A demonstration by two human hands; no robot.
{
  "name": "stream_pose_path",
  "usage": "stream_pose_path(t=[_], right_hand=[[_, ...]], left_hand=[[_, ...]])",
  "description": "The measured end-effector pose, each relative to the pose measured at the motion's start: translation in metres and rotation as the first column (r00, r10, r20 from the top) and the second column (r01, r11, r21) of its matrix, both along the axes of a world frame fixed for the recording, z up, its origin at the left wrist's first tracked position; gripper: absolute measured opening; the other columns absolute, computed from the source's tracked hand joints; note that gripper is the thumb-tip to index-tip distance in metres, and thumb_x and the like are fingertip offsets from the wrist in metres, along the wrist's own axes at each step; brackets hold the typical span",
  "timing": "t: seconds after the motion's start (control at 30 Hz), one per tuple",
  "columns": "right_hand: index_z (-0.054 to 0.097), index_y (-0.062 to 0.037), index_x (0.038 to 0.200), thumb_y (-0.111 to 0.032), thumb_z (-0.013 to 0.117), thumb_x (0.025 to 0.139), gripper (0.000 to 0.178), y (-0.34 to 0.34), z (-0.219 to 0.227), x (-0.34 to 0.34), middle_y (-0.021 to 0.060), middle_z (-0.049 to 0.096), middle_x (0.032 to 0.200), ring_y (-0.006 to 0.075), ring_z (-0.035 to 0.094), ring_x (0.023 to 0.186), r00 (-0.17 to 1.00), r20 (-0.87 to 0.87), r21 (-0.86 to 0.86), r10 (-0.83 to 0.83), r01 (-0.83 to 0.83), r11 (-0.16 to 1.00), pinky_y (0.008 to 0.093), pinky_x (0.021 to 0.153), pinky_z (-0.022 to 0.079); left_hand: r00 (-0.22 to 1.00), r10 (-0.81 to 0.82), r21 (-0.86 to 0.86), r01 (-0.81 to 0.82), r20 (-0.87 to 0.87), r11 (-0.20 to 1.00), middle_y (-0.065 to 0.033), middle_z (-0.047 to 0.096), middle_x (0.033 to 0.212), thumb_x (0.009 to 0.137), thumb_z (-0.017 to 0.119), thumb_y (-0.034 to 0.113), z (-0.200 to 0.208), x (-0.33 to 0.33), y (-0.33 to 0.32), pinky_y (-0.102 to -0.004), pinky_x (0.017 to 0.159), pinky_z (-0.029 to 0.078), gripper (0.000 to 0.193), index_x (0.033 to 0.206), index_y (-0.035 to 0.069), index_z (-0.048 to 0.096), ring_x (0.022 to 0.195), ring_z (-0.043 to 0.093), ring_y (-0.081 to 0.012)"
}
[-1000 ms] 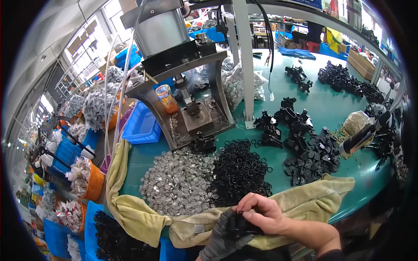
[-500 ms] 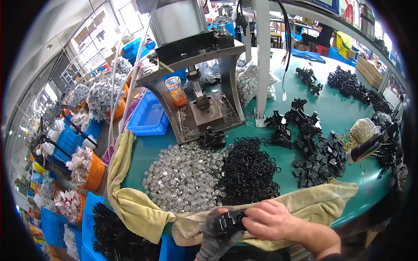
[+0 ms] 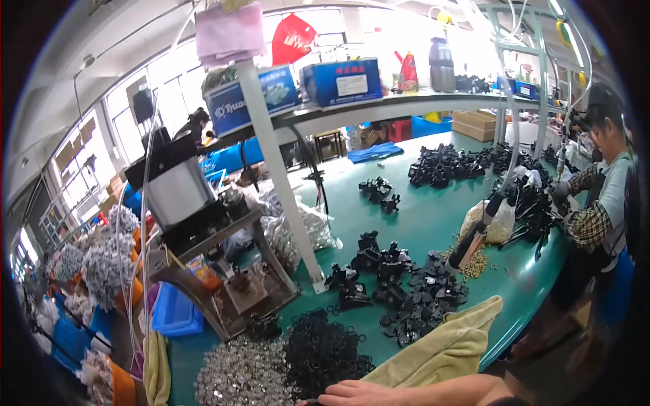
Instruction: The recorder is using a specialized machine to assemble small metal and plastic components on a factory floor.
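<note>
My right hand [image 3: 355, 392] lies at the lower edge of the view, its forearm coming in from the right across the front of a yellow-green towel [image 3: 433, 345]. Its fingers are pressed together, and a sliver of something black shows at their tips; the frame cuts off the rest. My left hand is out of the picture. Just beyond my right hand is a heap of small black rings [image 3: 325, 352]. Left of the rings sits a pile of clear, shiny round pieces [image 3: 240, 375]. Black moulded parts [image 3: 423, 298] are heaped farther back on the green table [image 3: 504, 284].
A metal press [image 3: 261, 291] stands at the left beside a blue tray [image 3: 176, 311]. A white post [image 3: 277, 155] rises from the table to a shelf [image 3: 406, 101]. A tube-like arm [image 3: 467, 247] reaches over spilled tan pellets [image 3: 474, 265]. A co-worker [image 3: 602, 183] works at the right.
The view has swung up and to the right, bringing in the shelf and the co-worker. My left hand and the black part held between both hands have dropped out of view.
</note>
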State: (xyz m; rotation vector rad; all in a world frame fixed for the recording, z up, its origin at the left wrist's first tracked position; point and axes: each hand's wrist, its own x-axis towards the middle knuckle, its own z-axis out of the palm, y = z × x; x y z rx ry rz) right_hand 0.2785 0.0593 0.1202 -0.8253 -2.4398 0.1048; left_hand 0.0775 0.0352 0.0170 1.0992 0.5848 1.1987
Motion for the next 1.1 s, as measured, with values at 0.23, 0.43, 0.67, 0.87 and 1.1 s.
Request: stream_pose_path(t=[0.23,0.43,0.67,0.87,1.1], right_hand=[[0.057,-0.0099,0.091,-0.025,0.058,0.078,0.020,0.003,0.006,0.003,0.0093,0.054,0.101,0.0239,0.051,0.090,0.999,-0.038,0.118,0.019,-0.014,0.993,0.0358,0.076,0.043],[0.058,-0.0089,0.088,-0.024,0.061,0.080,0.018,0.005,0.025,0.003,0.0098,0.054,0.099,0.0253,0.052,0.088,0.964,0.258,0.308,-0.069,-0.014,0.951,0.0364,0.075,0.043],[0.059,-0.0071,0.079,-0.020,0.064,0.083,0.014,0.016,-0.027,-0.021,0.0112,0.055,0.093,0.0292,0.053,0.084,0.931,-0.357,0.031,-0.069,0.085,0.996,0.0392,0.072,0.044],[0.053,-0.0089,0.068,-0.016,0.061,0.087,0.021,0.013,-0.031,-0.018,0.0109,0.053,0.083,0.0292,0.053,0.076,0.910,-0.414,0.228,0.030,0.071,0.971,0.0406,0.065,0.044],[0.058,-0.0096,0.071,-0.018,0.060,0.088,0.018,0.015,-0.047,-0.019,0.0078,0.058,0.085,0.0278,0.056,0.075,0.855,-0.517,0.257,0.031,0.120,0.959,0.0401,0.063,0.044]], left_hand=[[0.998,0.051,-0.067,-0.049,0.023,0.997,-0.0083,0.049,0.136,0.075,0.073,-0.003,-0.011,-0.005,0.003,-0.0368,0.105,0.040,0.075,0.141,0.007,0.039,0.126,0.047,-0.0213],[0.991,0.068,-0.016,-0.070,-0.112,0.997,-0.0086,0.050,0.135,0.078,0.071,-0.001,0.003,-0.004,0.005,-0.0362,0.104,0.041,0.069,0.139,0.008,0.041,0.124,0.048,-0.0214],[0.996,0.080,0.000,-0.080,-0.050,0.997,-0.0086,0.050,0.134,0.078,0.071,0.000,-0.063,0.024,0.035,-0.0361,0.102,0.042,0.069,0.139,0.008,0.041,0.121,0.050,-0.0223],[0.987,-0.158,0.004,0.158,-0.008,0.987,-0.0084,0.049,0.134,0.079,0.071,0.005,-0.069,0.118,0.037,-0.0373,0.104,0.038,0.065,0.136,0.008,0.041,0.122,0.047,-0.0212],[0.984,-0.169,0.036,0.171,-0.056,0.985,-0.0081,0.048,0.133,0.080,0.071,0.011,-0.056,0.118,0.054,-0.0387,0.106,0.034,0.061,0.133,0.007,0.040,0.124,0.044,-0.0199]])
